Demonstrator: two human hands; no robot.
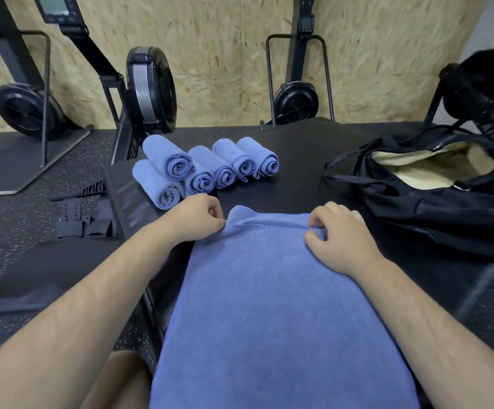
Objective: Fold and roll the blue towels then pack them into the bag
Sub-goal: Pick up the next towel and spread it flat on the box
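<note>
Head view: the left grip (201, 215) and right grip (343, 234), both bare hands, each pinch the far edge of a blue towel (269, 290), raising a small fold there. That towel lies flat and lengthwise on the black counter (298, 160). Just beyond the left grip six rolled towels (207, 169) cluster, one stacked on top, and the open black bag (417, 208) lies at the right, well apart from them.

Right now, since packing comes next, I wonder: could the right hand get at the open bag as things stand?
Probably yes, once it lets go. The right hand pinches the flat towel at its far edge, and the bag lies just right of it, mouth open, nothing between.
</note>
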